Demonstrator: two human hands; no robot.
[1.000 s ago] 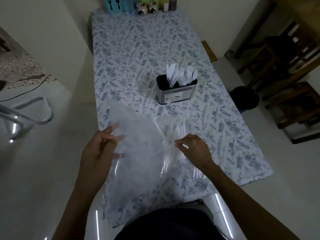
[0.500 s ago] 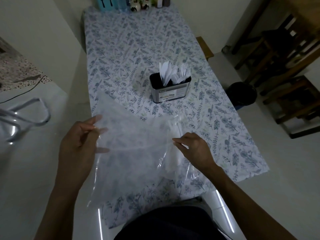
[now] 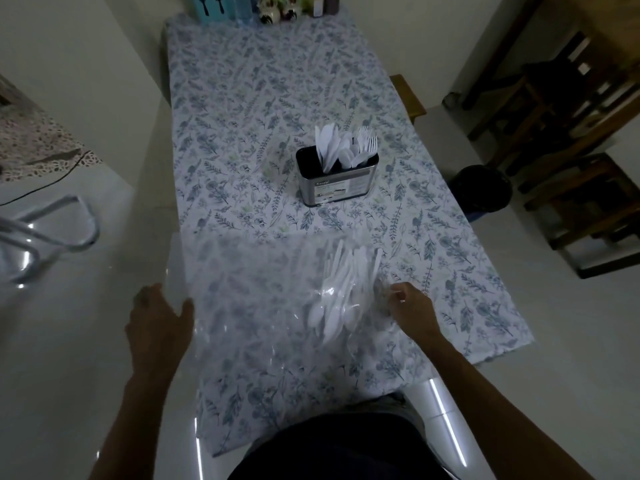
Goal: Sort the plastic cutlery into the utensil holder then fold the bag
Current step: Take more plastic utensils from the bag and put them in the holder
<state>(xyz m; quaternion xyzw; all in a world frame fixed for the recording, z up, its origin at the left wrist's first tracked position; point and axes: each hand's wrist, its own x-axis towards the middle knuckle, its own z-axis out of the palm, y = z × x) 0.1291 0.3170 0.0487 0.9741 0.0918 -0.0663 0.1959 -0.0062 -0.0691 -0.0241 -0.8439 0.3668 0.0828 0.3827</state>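
Two hands spread a clear plastic bag over a floral-clothed table.

The left hand holds the bag at its left edge, thumb on top; the right hand pinches its right edge. White spoons lie under or inside the bag, unclear which. Beyond stands the utensil holder, filled with cutlery.

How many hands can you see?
2. The left hand holds the clear bag's left edge; the right hand pinches its right side, beside the white cutlery.
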